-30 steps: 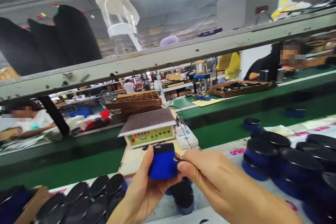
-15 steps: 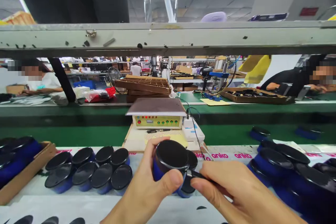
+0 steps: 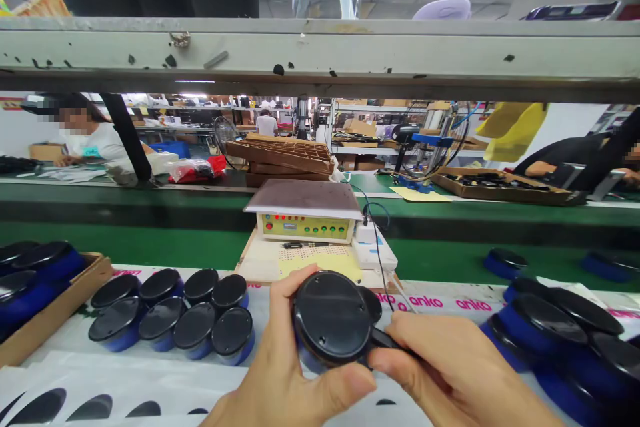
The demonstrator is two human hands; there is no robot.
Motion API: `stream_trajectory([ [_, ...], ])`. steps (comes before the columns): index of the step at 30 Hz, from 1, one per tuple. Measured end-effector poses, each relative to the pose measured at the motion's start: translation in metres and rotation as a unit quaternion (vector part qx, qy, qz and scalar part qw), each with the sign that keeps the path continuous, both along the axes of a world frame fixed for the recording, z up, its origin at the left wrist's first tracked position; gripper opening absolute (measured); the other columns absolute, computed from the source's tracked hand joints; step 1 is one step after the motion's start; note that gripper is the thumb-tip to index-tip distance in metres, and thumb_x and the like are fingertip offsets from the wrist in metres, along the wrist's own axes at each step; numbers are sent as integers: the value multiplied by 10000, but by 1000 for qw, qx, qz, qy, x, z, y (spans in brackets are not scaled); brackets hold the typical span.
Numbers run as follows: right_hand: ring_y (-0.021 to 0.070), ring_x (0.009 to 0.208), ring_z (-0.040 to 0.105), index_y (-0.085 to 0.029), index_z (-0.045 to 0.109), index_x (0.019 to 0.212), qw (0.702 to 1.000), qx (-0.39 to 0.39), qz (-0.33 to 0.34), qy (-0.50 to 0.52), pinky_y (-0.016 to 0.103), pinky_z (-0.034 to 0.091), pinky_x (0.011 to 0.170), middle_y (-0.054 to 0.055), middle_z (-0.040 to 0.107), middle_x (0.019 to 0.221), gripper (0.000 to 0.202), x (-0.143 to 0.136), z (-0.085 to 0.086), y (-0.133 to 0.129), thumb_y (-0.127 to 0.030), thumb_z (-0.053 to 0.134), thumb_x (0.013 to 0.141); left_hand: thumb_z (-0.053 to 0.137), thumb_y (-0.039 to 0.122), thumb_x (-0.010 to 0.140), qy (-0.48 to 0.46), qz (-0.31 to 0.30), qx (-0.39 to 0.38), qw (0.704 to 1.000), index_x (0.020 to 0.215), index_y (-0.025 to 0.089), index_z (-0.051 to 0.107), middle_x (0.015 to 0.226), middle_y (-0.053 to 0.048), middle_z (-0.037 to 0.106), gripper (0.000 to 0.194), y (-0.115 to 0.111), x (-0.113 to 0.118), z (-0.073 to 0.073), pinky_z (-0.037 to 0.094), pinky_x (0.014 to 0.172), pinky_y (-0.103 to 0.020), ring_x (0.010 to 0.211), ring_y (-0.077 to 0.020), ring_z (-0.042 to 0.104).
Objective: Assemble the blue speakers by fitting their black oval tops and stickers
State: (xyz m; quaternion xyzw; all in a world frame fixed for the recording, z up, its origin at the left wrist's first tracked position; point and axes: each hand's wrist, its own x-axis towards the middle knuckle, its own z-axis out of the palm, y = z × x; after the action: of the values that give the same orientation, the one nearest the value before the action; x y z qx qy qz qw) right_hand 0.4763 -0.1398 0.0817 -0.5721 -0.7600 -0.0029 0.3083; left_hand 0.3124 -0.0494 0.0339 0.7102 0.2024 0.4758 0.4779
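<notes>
My left hand [image 3: 295, 367] is closed round a round, blue-sided piece with a glossy black top [image 3: 333, 313], raised above the bench. Its top is tilted towards me and shows a few small specks. A slim black-handled tool [image 3: 386, 340] is pinched in my right hand [image 3: 445, 360]; its end meets the right edge of the round piece, and I cannot make out the tip. Behind the held piece, another black-topped round piece [image 3: 371, 303] is partly hidden. To the left stand two rows of similar blue pieces with black tops [image 3: 194, 330].
A cardboard box [image 3: 55, 317] of blue pieces sits at the left, and more are stacked at the right [image 3: 545, 320]. White sheets with black ovals [image 3: 95, 407] lie in front. A control box [image 3: 305, 227] stands behind, before a green conveyor [image 3: 440, 253]. Co-workers sit beyond.
The round piece has turned so its black top faces me more. My left thumb has shifted right along its lower edge. The view has moved, showing more of the sheets in front.
</notes>
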Motion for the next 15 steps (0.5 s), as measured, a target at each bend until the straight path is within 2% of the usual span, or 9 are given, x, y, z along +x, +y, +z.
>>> stream_trajectory([
  [2, 135, 600, 586, -223, 558, 806, 999, -45, -1, 28, 235, 439, 548, -12, 628, 711, 231, 1, 1, 6, -263, 395, 966, 638, 563, 771, 34, 10, 108, 994, 1343, 362, 289, 1275, -53, 485, 699, 8, -2, 0, 495, 909, -342, 1114, -243, 553],
  [3, 135, 656, 600, -226, 555, 846, 996, -74, -5, 40, 230, 447, 583, -10, 638, 773, 192, 2, 1, 9, -233, 400, 960, 648, 545, 770, 51, 31, 183, 981, 1363, 349, 287, 1290, -69, 444, 721, 12, -3, 0, 486, 938, -350, 1147, -251, 523],
  [4, 136, 708, 607, -229, 550, 884, 994, -102, -6, 49, 228, 451, 615, -6, 643, 830, 170, 3, 0, 12, -204, 398, 956, 664, 521, 767, 66, 59, 264, 961, 1382, 319, 295, 1282, -88, 414, 746, 15, -4, 2, 467, 977, -360, 1173, -258, 492],
  [6, 141, 757, 602, -224, 540, 911, 988, -141, -3, 59, 236, 452, 657, 3, 638, 876, 170, 5, -3, 18, -162, 386, 949, 705, 433, 764, 87, 119, 408, 901, 1391, 229, 345, 1217, -111, 407, 751, 20, -6, 7, 415, 1049, -370, 1199, -265, 441],
  [8, 148, 735, 587, -211, 533, 890, 986, -153, -1, 60, 248, 450, 654, 7, 628, 840, 162, 6, -5, 22, -148, 391, 937, 719, 268, 777, 89, 144, 511, 843, 1329, 200, 446, 1121, -93, 461, 620, 20, -9, 14, 397, 1082, -379, 1210, -257, 423],
  [11, 149, 691, 565, -202, 511, 851, 987, -144, 11, 75, 248, 446, 620, 7, 611, 795, 137, 5, -7, 25, -137, 408, 914, 628, 59, 796, 62, 127, 594, 792, 1098, 232, 603, 950, -30, 544, 348, 14, -11, 27, 397, 1105, -414, 1117, -207, 520],
  [13, 148, 707, 563, -203, 494, 846, 986, -136, 32, 91, 250, 449, 637, 10, 607, 815, 143, 4, -8, 25, -135, 391, 920, 564, -9, 808, 65, 120, 615, 776, 961, 233, 638, 828, 10, 540, 295, 9, -11, 34, 387, 1123, -411, 895, -135, 605],
  [15, 150, 740, 562, -206, 477, 852, 986, -126, 54, 98, 262, 450, 676, 15, 600, 849, 150, 5, -10, 25, -145, 367, 935, 532, -45, 814, 72, 131, 631, 761, 882, 207, 652, 784, 33, 505, 288, 6, -10, 40, 392, 1125, -385, 694, -68, 586],
])
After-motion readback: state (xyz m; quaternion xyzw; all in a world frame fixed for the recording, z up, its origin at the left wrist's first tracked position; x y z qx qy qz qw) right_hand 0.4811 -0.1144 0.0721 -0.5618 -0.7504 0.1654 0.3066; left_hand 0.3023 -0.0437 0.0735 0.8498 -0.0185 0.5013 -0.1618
